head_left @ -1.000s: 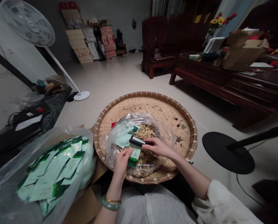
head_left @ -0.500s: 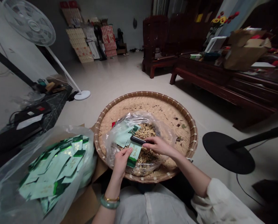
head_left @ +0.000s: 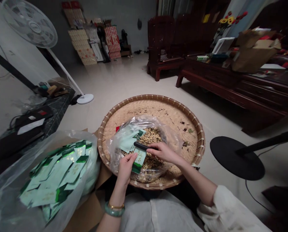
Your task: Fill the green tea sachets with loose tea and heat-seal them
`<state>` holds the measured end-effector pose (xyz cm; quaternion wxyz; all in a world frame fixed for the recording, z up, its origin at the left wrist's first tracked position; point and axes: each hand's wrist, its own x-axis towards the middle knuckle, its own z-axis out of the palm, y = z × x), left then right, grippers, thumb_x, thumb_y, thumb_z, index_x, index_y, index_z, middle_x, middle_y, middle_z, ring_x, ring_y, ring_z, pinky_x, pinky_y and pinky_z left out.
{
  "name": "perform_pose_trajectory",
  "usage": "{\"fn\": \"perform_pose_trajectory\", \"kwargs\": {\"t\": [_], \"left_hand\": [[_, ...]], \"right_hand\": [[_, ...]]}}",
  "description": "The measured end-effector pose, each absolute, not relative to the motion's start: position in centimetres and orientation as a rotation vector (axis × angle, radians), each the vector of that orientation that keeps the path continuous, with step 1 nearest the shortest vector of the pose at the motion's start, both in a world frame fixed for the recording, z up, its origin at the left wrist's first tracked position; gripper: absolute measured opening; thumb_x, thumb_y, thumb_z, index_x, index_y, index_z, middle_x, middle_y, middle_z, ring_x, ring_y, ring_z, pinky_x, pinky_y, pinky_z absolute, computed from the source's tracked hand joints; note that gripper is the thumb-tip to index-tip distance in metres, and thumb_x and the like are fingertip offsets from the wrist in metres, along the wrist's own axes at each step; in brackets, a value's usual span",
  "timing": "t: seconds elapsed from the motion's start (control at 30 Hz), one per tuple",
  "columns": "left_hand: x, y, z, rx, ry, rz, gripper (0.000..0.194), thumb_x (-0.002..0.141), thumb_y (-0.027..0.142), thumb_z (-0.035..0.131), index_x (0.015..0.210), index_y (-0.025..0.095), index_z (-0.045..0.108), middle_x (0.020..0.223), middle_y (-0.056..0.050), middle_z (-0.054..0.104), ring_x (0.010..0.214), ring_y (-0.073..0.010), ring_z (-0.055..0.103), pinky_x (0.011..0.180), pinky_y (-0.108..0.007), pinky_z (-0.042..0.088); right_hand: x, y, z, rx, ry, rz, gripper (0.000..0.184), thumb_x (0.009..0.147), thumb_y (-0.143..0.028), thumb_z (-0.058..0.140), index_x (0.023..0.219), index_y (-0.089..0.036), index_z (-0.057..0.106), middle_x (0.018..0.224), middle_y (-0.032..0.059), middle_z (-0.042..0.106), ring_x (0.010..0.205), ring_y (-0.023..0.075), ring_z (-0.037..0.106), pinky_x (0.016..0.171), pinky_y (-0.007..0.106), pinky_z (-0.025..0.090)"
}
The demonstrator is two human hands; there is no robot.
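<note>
Between thumb and fingers, my left hand [head_left: 126,166] pinches a light green packet [head_left: 139,158] with a dark green end. My right hand [head_left: 162,152] grips a slim black handheld tool [head_left: 140,146], which lies across the packet's upper edge; its exact kind I cannot make out. Both hands are over an open clear plastic bag [head_left: 115,154] holding loose dried tea-like bits [head_left: 151,136] and more green packets [head_left: 128,141]. The bag rests in a round woven bamboo tray [head_left: 189,119]. Dark leaf scraps [head_left: 186,143] lie on the tray's right side.
At the left, a large clear bag [head_left: 4,193] full of green packets stands beside a cardboard box [head_left: 86,211]. A black round stand base [head_left: 235,158] is on the floor to the right. Farther off are a white fan [head_left: 84,98] and a dark wooden table [head_left: 221,75].
The black tool and my right hand have shifted slightly left along the packet's upper edge. My left hand and the packet stay almost where they were.
</note>
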<state>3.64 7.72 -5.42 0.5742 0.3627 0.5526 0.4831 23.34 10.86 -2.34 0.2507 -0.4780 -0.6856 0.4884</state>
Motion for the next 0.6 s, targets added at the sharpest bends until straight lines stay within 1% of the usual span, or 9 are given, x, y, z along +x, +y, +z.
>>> {"fn": "perform_pose_trajectory", "kwargs": {"t": [0.1,0.13,0.23,0.3,0.33,0.4,0.47,0.53,0.6], "left_hand": [[3.0,8.0,-5.7,0.789,1.329,1.186,0.038,0.056,0.044,0.080,0.076,0.012,0.076,0.071,-0.005,0.073,0.069,-0.0174,0.061,0.069,-0.027,0.047],[2.8,8.0,-5.7,0.775,1.339,1.199,0.039,0.056,0.044,0.080,0.077,0.012,0.076,0.071,-0.005,0.073,0.070,-0.0178,0.062,0.071,-0.028,0.047],[2.4,8.0,-5.7,0.763,1.348,1.207,0.040,0.055,0.044,0.080,0.080,0.013,0.076,0.071,-0.005,0.074,0.071,-0.0184,0.063,0.073,-0.030,0.048],[2.4,7.9,-5.7,0.768,1.343,1.199,0.040,0.055,0.044,0.080,0.079,0.013,0.077,0.071,-0.005,0.074,0.071,-0.0185,0.063,0.073,-0.030,0.049],[2.5,7.8,-5.6,0.774,1.340,1.193,0.040,0.055,0.044,0.080,0.079,0.013,0.077,0.072,-0.006,0.074,0.071,-0.0187,0.063,0.072,-0.030,0.049],[2.9,7.6,-5.4,0.792,1.334,1.177,0.039,0.055,0.044,0.079,0.078,0.012,0.077,0.073,-0.006,0.074,0.071,-0.0193,0.063,0.072,-0.031,0.049],[3.2,7.5,-5.2,0.809,1.326,1.157,0.038,0.055,0.043,0.079,0.076,0.012,0.076,0.072,-0.006,0.074,0.070,-0.0196,0.063,0.072,-0.031,0.049],[3.4,7.4,-4.9,0.856,1.323,1.129,0.035,0.056,0.043,0.079,0.074,0.013,0.076,0.070,-0.005,0.073,0.070,-0.0191,0.062,0.071,-0.030,0.048],[3.6,7.3,-4.6,0.945,1.323,1.086,0.032,0.058,0.043,0.077,0.071,0.013,0.076,0.067,-0.003,0.071,0.067,-0.0175,0.060,0.068,-0.028,0.047]], "right_hand": [[24.3,11.2,-2.4,-1.377,-1.769,1.369,0.042,0.085,-0.052,0.049,0.087,-0.013,0.065,0.061,-0.0008,0.059,0.042,0.0083,0.042,0.042,0.021,0.031],[24.8,11.4,-2.5,-1.410,-1.772,1.344,0.044,0.085,-0.054,0.049,0.092,-0.014,0.065,0.064,0.0005,0.061,0.043,0.0094,0.044,0.043,0.022,0.033],[26.2,12.1,-3.8,-1.530,-1.925,1.087,0.046,0.081,-0.054,0.057,0.104,-0.015,0.065,0.083,0.0074,0.069,0.063,0.0177,0.059,0.056,0.026,0.043],[26.7,12.4,-4.9,-1.625,-2.048,0.894,0.044,0.078,-0.050,0.063,0.104,-0.015,0.066,0.089,0.0112,0.070,0.076,0.0230,0.062,0.065,0.029,0.044],[26.7,12.5,-5.4,-1.670,-2.088,0.827,0.042,0.078,-0.048,0.064,0.103,-0.015,0.066,0.090,0.0121,0.070,0.079,0.0242,0.063,0.068,0.029,0.044],[26.5,12.5,-5.8,-1.726,-2.136,0.728,0.037,0.081,-0.046,0.062,0.099,-0.014,0.066,0.087,0.0121,0.070,0.080,0.0244,0.062,0.070,0.030,0.044],[25.6,12.4,-5.3,-1.693,-2.134,0.659,0.032,0.088,-0.043,0.053,0.092,-0.015,0.067,0.084,0.0109,0.069,0.080,0.0229,0.061,0.072,0.030,0.042],[24.3,12.1,-4.2,-1.552,-2.089,0.667,0.035,0.095,-0.040,0.042,0.087,-0.016,0.066,0.083,0.0088,0.068,0.080,0.0200,0.060,0.073,0.028,0.041],[22.7,11.8,-3.2,-1.357,-2.022,0.762,0.032,0.095,-0.038,0.041,0.088,-0.018,0.066,0.085,0.0057,0.068,0.077,0.0168,0.059,0.070,0.026,0.040]]}}
